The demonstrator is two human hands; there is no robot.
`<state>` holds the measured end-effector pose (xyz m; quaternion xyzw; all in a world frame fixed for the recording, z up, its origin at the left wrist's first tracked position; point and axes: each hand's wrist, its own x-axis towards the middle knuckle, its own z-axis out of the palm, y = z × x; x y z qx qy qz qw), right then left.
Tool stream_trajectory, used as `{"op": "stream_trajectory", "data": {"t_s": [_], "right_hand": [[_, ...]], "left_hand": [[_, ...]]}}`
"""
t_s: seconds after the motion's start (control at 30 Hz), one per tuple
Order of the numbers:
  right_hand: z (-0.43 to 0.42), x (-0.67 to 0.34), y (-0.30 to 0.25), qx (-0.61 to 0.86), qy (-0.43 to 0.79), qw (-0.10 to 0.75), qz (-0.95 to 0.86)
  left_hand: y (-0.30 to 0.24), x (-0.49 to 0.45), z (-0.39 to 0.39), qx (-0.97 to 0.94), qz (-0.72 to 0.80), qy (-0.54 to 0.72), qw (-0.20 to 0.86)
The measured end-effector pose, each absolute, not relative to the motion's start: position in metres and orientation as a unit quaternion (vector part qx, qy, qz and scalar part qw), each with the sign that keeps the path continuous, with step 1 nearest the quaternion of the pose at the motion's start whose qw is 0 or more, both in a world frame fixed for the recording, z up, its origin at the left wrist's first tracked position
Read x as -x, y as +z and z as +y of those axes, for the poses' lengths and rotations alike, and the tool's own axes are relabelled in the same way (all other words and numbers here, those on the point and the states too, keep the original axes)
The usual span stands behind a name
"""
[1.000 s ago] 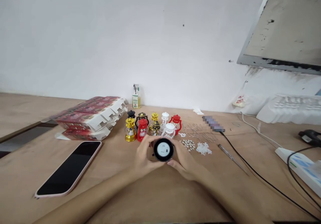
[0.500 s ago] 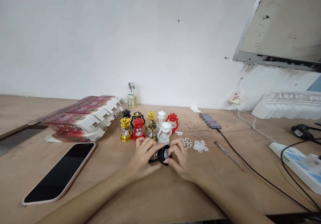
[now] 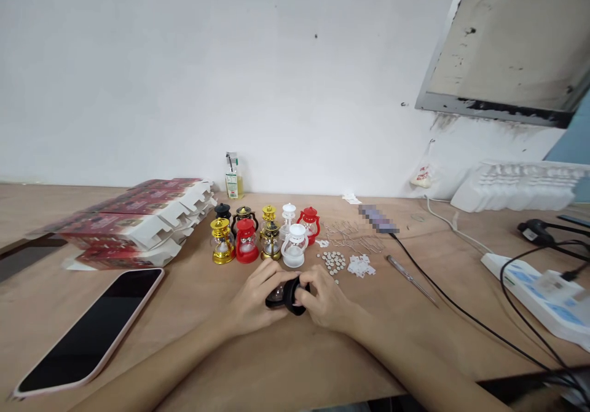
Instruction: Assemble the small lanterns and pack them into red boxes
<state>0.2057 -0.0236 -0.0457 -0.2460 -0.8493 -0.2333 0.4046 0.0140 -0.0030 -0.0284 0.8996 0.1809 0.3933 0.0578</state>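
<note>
A small black lantern point(image 3: 289, 295) lies on its side between my hands, its round base turned to the right. My left hand point(image 3: 258, 295) is closed around the lantern's body. At the base, my right hand point(image 3: 325, 295) has its thumb and fingers bent in at the opening; whether a small part is pinched there is hidden. Just beyond stand several small lanterns, among them a red lantern point(image 3: 247, 241), a gold lantern point(image 3: 224, 243) and a white lantern point(image 3: 295, 246). Button cells point(image 3: 333, 262) and small white pieces point(image 3: 362, 265) lie in piles to the right.
A phone point(image 3: 92, 332) lies at the left, near stacked red boxes point(image 3: 115, 224). To the right are bent wires point(image 3: 353, 237), a screwdriver point(image 3: 412, 280), a cabled device point(image 3: 378, 219) and a power strip point(image 3: 539, 301). A bottle point(image 3: 233, 178) stands by the wall.
My right fingers have moved further into the lantern's base, where a pale inside showed before. My left hand keeps its hold. The whole view has shifted slightly.
</note>
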Motion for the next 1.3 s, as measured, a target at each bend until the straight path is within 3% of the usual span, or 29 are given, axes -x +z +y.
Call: {"op": "stream_trajectory", "data": {"t_s": [0.23, 0.4, 0.5, 0.6, 0.77, 1.1, 1.2, 1.3], "right_hand": [[-0.017, -0.208, -0.049, 0.196, -0.32, 0.417, -0.828], [0.016, -0.244, -0.045, 0.346, -0.34, 0.417, -0.769], [0.038, -0.269, -0.037, 0.473, -0.298, 0.399, -0.727], [0.053, -0.28, -0.033, 0.59, -0.187, 0.3, -0.726], [0.071, -0.277, -0.041, 0.601, -0.133, 0.268, -0.741], [0.044, -0.262, -0.029, 0.56, -0.086, 0.401, -0.72], [0.013, -0.24, -0.029, 0.437, 0.035, 0.501, -0.746], [-0.01, -0.223, -0.031, 0.355, 0.111, 0.512, -0.775]], "left_hand": [[-0.027, -0.016, 0.0, -0.899, 0.188, 0.391, 0.06], [-0.026, -0.015, 0.0, -0.889, 0.235, 0.388, 0.067], [-0.028, -0.013, 0.001, -0.89, 0.234, 0.385, 0.076], [-0.029, -0.013, 0.001, -0.893, 0.224, 0.377, 0.103], [-0.029, -0.014, 0.0, -0.89, 0.243, 0.351, 0.162], [-0.034, -0.014, 0.001, -0.883, 0.277, 0.339, 0.171], [-0.034, -0.015, 0.001, -0.883, 0.273, 0.343, 0.166], [-0.033, -0.015, 0.001, -0.882, 0.274, 0.349, 0.161]]}}
